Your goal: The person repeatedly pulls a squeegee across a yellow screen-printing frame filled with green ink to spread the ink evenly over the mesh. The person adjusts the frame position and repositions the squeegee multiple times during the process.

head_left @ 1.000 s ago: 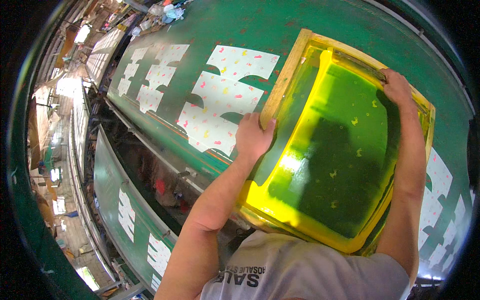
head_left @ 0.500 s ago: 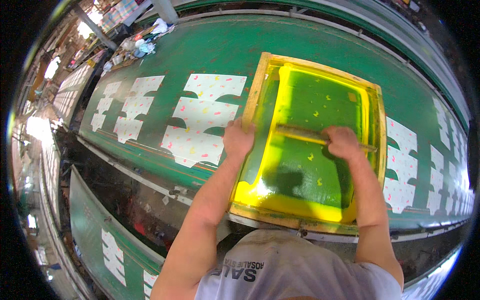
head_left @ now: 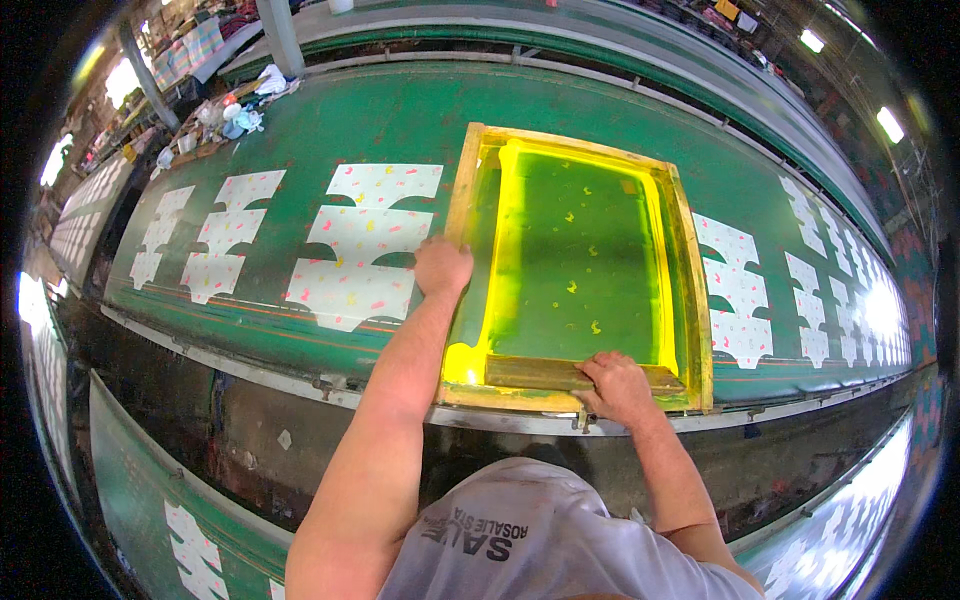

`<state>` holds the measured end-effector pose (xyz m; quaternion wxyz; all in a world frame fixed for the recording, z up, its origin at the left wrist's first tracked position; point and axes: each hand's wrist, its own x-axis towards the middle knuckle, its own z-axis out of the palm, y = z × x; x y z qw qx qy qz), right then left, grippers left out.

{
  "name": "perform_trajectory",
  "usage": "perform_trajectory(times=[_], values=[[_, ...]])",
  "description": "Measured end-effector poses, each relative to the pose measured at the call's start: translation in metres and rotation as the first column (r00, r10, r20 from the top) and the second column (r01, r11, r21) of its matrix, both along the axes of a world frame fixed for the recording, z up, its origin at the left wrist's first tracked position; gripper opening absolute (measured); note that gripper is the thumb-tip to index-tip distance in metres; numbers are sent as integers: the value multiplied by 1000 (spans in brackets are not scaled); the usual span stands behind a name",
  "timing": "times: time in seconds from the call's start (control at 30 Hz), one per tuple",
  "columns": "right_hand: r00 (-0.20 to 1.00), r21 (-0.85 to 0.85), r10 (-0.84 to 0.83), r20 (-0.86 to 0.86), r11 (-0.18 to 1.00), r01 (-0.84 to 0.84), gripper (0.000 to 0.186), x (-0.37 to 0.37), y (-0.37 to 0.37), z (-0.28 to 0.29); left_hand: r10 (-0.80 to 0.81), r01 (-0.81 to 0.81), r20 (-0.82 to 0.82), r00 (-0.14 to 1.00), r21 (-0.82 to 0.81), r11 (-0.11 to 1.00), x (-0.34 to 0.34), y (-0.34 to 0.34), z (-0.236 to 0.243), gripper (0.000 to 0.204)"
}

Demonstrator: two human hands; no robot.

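A wooden screen printing frame (head_left: 692, 260) lies on the long green table. Its green mesh (head_left: 580, 265) shows small pale motifs, and bright yellow ink (head_left: 508, 230) runs along the sides and pools in the near left corner. My left hand (head_left: 443, 266) is closed on the frame's left rail. At the near end of the mesh, my right hand (head_left: 616, 387) grips a wooden squeegee (head_left: 535, 374) lying crosswise, close to the near rail. White cut fabric pieces (head_left: 365, 260) with pink and yellow prints lie flat left of the frame; similar pieces (head_left: 735, 285) lie to its right.
The green table (head_left: 390, 110) stretches away on both sides, with a metal rail (head_left: 350, 398) along its near edge. Cloths and containers (head_left: 225, 120) clutter the far left. Another table with fabric pieces (head_left: 195, 550) stands at lower left. A grey post (head_left: 280, 38) rises behind.
My right hand has drawn the squeegee from mid-mesh to the near end of the frame. The left hand stays on the left rail. The whole view has shifted a little.
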<state>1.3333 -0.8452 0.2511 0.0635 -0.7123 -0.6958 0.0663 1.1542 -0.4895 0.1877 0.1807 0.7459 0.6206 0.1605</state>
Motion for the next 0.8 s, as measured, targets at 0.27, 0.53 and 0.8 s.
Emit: perform_trajectory(times=[0.27, 0.53, 0.8], values=[[995, 142, 59, -79, 989, -48, 67, -4, -36, -15, 82, -81, -102, 991, 8, 997, 8, -2, -2, 69], [927, 277, -69, -368, 944, 180, 41, 110, -110, -28, 158, -138, -216, 963, 105, 985, 20, -6, -7, 72], [779, 272, -570, -259, 731, 626, 69, 236, -120, -61, 180, -154, -293, 939, 111, 982, 30, -2, -7, 72]])
